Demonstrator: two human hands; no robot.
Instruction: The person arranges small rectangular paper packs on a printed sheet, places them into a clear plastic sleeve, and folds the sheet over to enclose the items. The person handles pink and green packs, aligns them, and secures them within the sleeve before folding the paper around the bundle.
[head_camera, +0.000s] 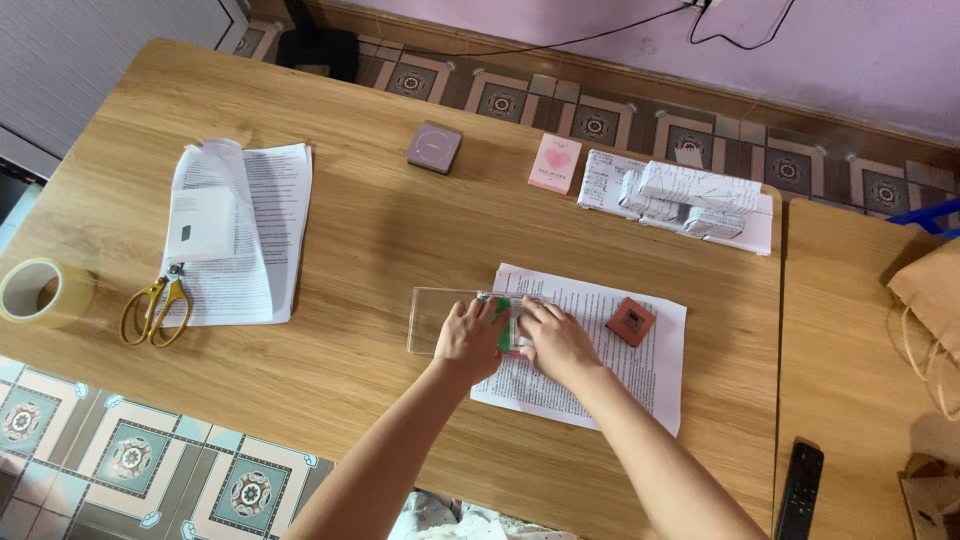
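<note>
On printed sheet (600, 350): green box (505, 312) between both hands (468, 338) (553, 338), fingers closed on it.

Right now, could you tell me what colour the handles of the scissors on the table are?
Yellow, clearest in the head view: the scissors lie beside the printed sheets.

Both forearms reach forward, left hand (468, 338) and right hand (553, 340) side by side, palms down, fingers curled.

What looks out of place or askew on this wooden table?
The top sheet of the printed paper stack at the table's left is curled up at its upper edge, not flat. The clear plastic box under the left hand hangs off its printed sheet.
</note>
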